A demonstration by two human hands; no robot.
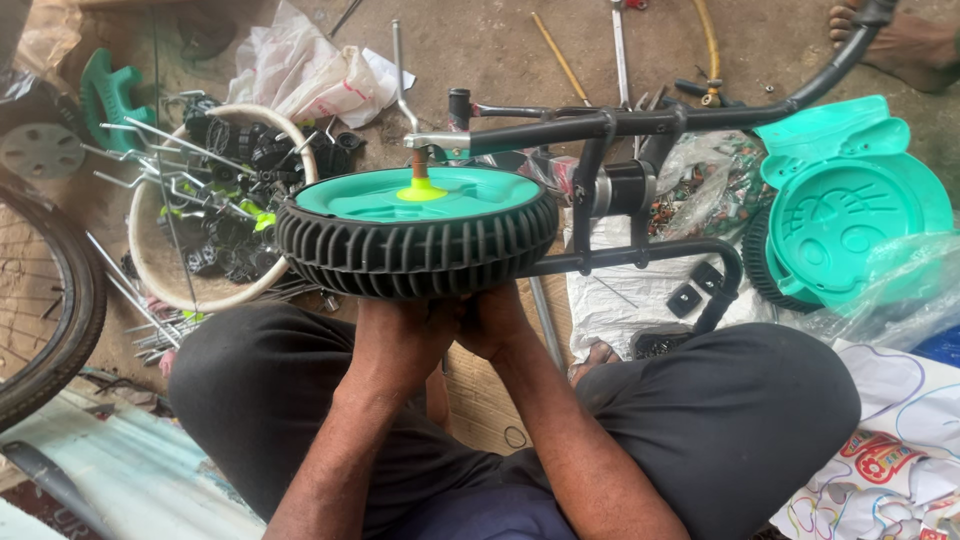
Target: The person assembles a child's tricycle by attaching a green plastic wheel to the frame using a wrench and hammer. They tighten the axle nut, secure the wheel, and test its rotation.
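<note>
Nearest are the two forearms rising between dark-trousered knees. The left hand and right hand press together under the black ribbed rubber wheel with teal plastic hub, cupping its near edge — fingers hidden, so the grip is unclear. The wheel sits centre, on the black tubular metal frame. Judged step: seating the wheel — next needs steady support. Far left, a white basin of small parts.

The wheel had a matt black ribbed rubber-like tyre, a smooth, slightly glossy teal plastic disc and a yellow plastic hub cap. The frame was black painted metal tubing with a dull sheen. Bare grey metal rods lay in a cream plastic basin, near crinkled white plastic bags.
</note>
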